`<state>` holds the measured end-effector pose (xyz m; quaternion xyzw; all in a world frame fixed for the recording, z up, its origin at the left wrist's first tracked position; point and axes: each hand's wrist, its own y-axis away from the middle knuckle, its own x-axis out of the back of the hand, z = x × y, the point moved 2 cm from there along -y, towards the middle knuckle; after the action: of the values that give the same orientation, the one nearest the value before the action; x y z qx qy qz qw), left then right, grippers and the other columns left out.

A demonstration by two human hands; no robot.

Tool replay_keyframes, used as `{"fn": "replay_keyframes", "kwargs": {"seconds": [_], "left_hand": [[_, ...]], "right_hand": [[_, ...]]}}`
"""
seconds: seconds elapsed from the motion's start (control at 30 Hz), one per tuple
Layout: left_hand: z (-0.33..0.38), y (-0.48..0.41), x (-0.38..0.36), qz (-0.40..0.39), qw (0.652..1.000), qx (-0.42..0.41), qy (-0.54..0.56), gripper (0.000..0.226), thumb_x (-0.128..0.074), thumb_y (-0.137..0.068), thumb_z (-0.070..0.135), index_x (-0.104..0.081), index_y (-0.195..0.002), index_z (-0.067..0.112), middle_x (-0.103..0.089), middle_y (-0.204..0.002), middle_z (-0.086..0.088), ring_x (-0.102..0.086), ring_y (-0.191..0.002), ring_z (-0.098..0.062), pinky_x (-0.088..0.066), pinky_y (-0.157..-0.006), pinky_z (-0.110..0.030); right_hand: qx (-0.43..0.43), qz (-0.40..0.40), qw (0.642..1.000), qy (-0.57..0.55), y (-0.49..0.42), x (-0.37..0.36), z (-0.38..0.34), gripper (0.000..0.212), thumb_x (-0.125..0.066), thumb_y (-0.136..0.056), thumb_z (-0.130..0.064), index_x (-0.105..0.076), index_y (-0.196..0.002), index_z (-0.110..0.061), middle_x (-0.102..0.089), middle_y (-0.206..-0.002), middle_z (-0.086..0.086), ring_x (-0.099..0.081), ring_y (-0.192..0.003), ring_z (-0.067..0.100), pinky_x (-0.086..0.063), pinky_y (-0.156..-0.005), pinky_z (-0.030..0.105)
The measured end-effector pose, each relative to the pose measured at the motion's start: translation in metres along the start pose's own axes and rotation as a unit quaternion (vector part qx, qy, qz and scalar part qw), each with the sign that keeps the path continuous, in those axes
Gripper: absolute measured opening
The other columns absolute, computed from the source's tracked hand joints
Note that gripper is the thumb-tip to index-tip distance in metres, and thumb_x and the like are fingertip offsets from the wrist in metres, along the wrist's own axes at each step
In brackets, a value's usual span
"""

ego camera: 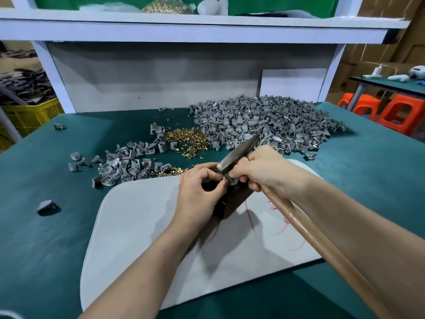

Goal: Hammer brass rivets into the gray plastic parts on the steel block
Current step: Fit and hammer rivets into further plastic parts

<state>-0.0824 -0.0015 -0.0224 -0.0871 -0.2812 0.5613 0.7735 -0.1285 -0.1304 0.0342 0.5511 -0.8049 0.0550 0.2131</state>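
Observation:
A dark steel block [232,201] stands on a grey mat [161,226] in the middle of the green table. My left hand [197,189] pinches a small gray plastic part [230,180] on top of the block. My right hand [264,169] grips a hammer [236,153] close to its head, and its fingertips touch the same part. The wooden handle [322,242] runs back to the lower right under my forearm. Loose brass rivets [186,141] lie behind the block. Whether a rivet sits in the held part is hidden by my fingers.
A big heap of gray parts [264,120] fills the back right of the table, a smaller heap [124,164] lies to the left of the rivets. Single parts [47,206] lie on the left. A white shelf frame [184,28] rises behind. Orange stools [391,111] stand at right.

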Motion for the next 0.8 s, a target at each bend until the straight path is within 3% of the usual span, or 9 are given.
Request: {"fn": "replay_keyframes", "kwargs": {"seconds": [0.13,0.23,0.33,0.4,0.53,0.63,0.8], "left_hand": [[-0.001,0.002,0.0,0.003,1.0,0.002,-0.01,0.009,-0.076,-0.078,0.007,-0.069,-0.073,0.011,-0.062,-0.103,0.005,-0.058,-0.108,-0.018,-0.037,-0.101,-0.048],[0.0,0.002,0.0,0.015,1.0,0.0,-0.007,0.017,-0.077,-0.076,0.007,-0.066,-0.069,0.018,-0.062,-0.102,0.006,-0.058,-0.105,-0.02,-0.038,-0.099,-0.049],[0.002,0.004,-0.002,0.037,0.999,-0.003,-0.023,0.015,-0.076,-0.075,0.007,-0.066,-0.066,0.014,-0.061,-0.097,0.013,-0.057,-0.1,-0.017,-0.038,-0.098,-0.051],[0.004,0.006,-0.003,0.048,0.998,-0.002,-0.037,0.014,-0.076,-0.076,0.008,-0.067,-0.066,0.012,-0.058,-0.096,0.018,-0.055,-0.097,-0.013,-0.037,-0.099,-0.051],[0.004,0.006,-0.004,0.046,0.998,-0.002,-0.039,0.014,-0.075,-0.076,0.008,-0.068,-0.065,0.011,-0.06,-0.102,0.014,-0.058,-0.101,-0.019,-0.037,-0.101,-0.053],[0.007,0.008,-0.005,0.06,0.997,-0.01,-0.041,0.016,-0.075,-0.076,0.008,-0.067,-0.062,0.012,-0.059,-0.107,0.016,-0.056,-0.099,-0.013,-0.035,-0.101,-0.052],[0.008,0.008,-0.005,0.055,0.998,-0.016,-0.035,0.022,-0.074,-0.077,0.006,-0.062,-0.06,0.014,-0.061,-0.104,0.016,-0.057,-0.097,-0.013,-0.036,-0.1,-0.053]], "right_hand": [[-0.003,0.021,0.997,0.073,-0.005,-0.004,-0.005,0.031,-0.067,-0.072,0.004,-0.049,-0.049,-0.007,-0.05,-0.039,0.002,-0.034,-0.026,0.011,-0.024,-0.031,0.013],[-0.012,0.046,0.989,0.142,-0.009,-0.008,-0.009,0.028,-0.066,-0.069,-0.002,-0.049,-0.048,-0.01,-0.059,-0.051,0.008,-0.042,-0.035,0.017,-0.034,-0.039,0.018],[-0.013,0.072,0.972,0.222,-0.008,-0.013,-0.016,0.02,-0.068,-0.069,-0.009,-0.054,-0.054,-0.011,-0.067,-0.057,0.005,-0.055,-0.042,0.02,-0.054,-0.056,0.027],[-0.014,0.079,0.961,0.265,-0.006,-0.016,-0.021,0.014,-0.068,-0.069,-0.009,-0.057,-0.061,-0.011,-0.071,-0.067,0.007,-0.065,-0.058,0.023,-0.059,-0.069,0.035],[-0.021,0.082,0.946,0.312,-0.002,-0.019,-0.03,0.011,-0.07,-0.071,-0.012,-0.059,-0.074,-0.012,-0.07,-0.084,0.008,-0.069,-0.079,0.024,-0.058,-0.075,0.034],[0.0,0.1,0.937,0.336,0.002,-0.02,-0.032,0.015,-0.068,-0.074,-0.012,-0.054,-0.079,-0.016,-0.066,-0.093,0.007,-0.064,-0.09,0.024,-0.052,-0.072,0.029],[0.031,0.131,0.925,0.356,0.004,-0.022,-0.028,0.032,-0.062,-0.082,-0.018,-0.036,-0.063,-0.016,-0.041,-0.07,0.003,-0.047,-0.078,0.027,-0.037,-0.064,0.029]]}}
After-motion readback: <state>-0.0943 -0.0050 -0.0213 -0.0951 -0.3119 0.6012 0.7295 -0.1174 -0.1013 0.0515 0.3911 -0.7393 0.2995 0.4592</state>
